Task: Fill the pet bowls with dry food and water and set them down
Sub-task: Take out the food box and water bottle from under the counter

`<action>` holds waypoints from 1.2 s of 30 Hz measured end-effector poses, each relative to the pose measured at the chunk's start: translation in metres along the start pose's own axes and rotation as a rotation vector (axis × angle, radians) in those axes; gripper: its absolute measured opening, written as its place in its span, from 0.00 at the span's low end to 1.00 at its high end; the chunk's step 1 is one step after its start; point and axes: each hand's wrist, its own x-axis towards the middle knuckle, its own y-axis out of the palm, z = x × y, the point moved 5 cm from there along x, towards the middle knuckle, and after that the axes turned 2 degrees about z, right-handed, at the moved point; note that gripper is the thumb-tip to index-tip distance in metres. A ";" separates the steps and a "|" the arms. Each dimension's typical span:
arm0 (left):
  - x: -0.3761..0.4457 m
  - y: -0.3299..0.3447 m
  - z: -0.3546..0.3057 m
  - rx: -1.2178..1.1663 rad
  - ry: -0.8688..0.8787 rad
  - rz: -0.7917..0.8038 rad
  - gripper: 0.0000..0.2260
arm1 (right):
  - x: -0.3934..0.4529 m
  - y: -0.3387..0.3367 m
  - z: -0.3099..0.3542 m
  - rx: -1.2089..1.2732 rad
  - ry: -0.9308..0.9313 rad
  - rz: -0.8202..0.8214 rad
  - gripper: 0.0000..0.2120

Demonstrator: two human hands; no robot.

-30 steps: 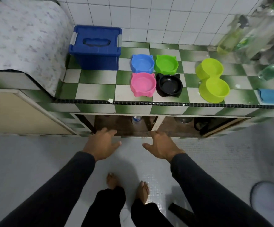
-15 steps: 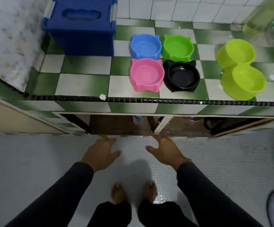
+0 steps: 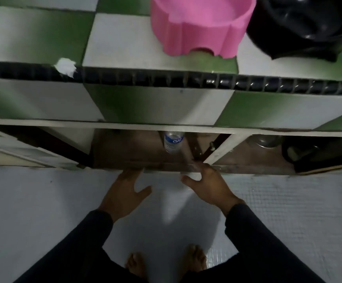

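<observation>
Nothing is filled yet: the pink bowl (image 3: 202, 23) sits dry on the bench (image 3: 125, 41), and both hands, left hand (image 3: 123, 193) and right hand (image 3: 209, 184), reach with wide, empty grips toward the water bottle (image 3: 173, 141) below.

I counted two pet bowls on the worktop (image 3: 125, 37) — one pink bowl (image 3: 201, 25) and one black bowl (image 3: 300, 27), side by side. In the open cupboard below stood one water bottle (image 3: 173, 142) and one metal pot (image 3: 265, 140). Two hands of mine were out — my left hand (image 3: 123, 193), my right hand (image 3: 209, 185) — above my two bare feet.
</observation>
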 end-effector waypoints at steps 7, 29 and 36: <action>0.067 0.051 0.046 -0.104 0.067 -0.105 0.48 | 0.062 0.017 -0.030 0.039 -0.092 -0.088 0.36; 0.214 0.121 0.082 -0.507 0.115 -0.082 0.61 | 0.225 0.019 -0.013 0.361 -0.250 -0.159 0.25; 0.258 0.133 0.059 -0.579 0.253 -0.156 0.56 | 0.249 0.022 -0.023 0.375 -0.222 -0.118 0.37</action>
